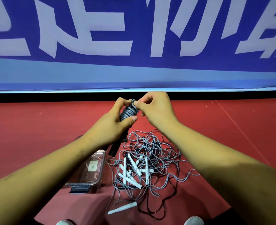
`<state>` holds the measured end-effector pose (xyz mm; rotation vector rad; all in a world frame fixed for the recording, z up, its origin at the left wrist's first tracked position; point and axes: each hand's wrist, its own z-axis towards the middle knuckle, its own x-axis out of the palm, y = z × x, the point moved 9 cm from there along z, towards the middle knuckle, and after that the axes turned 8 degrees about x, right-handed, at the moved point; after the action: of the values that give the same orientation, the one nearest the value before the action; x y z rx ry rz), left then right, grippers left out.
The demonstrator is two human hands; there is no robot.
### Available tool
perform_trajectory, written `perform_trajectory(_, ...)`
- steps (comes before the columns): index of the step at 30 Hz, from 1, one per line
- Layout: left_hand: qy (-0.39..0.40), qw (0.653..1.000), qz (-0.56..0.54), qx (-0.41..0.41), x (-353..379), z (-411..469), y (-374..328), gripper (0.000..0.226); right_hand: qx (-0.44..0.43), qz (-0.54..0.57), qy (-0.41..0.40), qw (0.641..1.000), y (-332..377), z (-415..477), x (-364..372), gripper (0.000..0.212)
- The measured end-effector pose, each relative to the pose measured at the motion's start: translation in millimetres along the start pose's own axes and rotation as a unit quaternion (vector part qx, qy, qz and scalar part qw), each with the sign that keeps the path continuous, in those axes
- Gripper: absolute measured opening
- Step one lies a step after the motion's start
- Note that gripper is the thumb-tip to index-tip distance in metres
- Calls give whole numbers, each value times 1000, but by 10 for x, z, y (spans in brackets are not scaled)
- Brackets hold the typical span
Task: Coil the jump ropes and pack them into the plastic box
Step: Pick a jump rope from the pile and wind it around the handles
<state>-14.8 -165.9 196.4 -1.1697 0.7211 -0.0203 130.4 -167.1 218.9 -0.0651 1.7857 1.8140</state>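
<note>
My left hand (pixel 116 120) grips a tightly coiled grey jump rope (pixel 127 112) held up above the floor, with its black handles (pixel 115 147) hanging below my wrist. My right hand (pixel 153 108) pinches the top loop of that coil between thumb and fingers. Below my hands a tangled pile of grey and dark jump ropes (pixel 148 159) with several white handles (pixel 134 171) lies on the red floor. A clear plastic box (pixel 91 169) with a dark latch sits left of the pile, partly hidden by my left forearm.
One loose white handle (pixel 122 208) lies near my feet. A blue banner with large white characters (pixel 134 38) stands along the back, above a black strip. My shoe tips (pixel 194 221) show at the bottom edge. Red floor extends left and right.
</note>
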Motion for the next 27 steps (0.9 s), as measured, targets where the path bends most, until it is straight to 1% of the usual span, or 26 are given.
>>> perform_trajectory(2, -12, 997, -74, -29, 23, -4, 15, 32, -40, -30, 4, 999, 91, -30, 13, 15)
perform_trajectory(5, -22, 982, -177, -57, 33, -15, 41, 26, -73, -20, 47, 996, 153, -83, 80, 8)
perform_trajectory(9, -18, 969, -235, -73, 1, -31, 64, 32, -78, 1, 74, 994, 131, -68, 119, 14)
perform_trajectory(16, -5, 955, -283, -84, 18, -46, 56, 34, -75, 69, 107, 989, 156, -114, 146, 10)
perform_trajectory(20, -6, 956, -283, -76, 10, -33, 9, 32, -84, 20, 68, 994, 184, -85, 125, 4)
perform_trajectory(24, -17, 961, -272, -50, -27, -15, -67, 35, -60, 65, 22, 996, 175, -76, 52, 5)
perform_trajectory(26, -12, 969, -244, -30, -24, -26, -107, 37, -51, 74, 1, 996, 161, -73, 11, 8)
perform_trajectory(27, -13, 977, -213, -14, -37, -26, -121, 37, -56, 61, -11, 997, 172, -79, -17, 9)
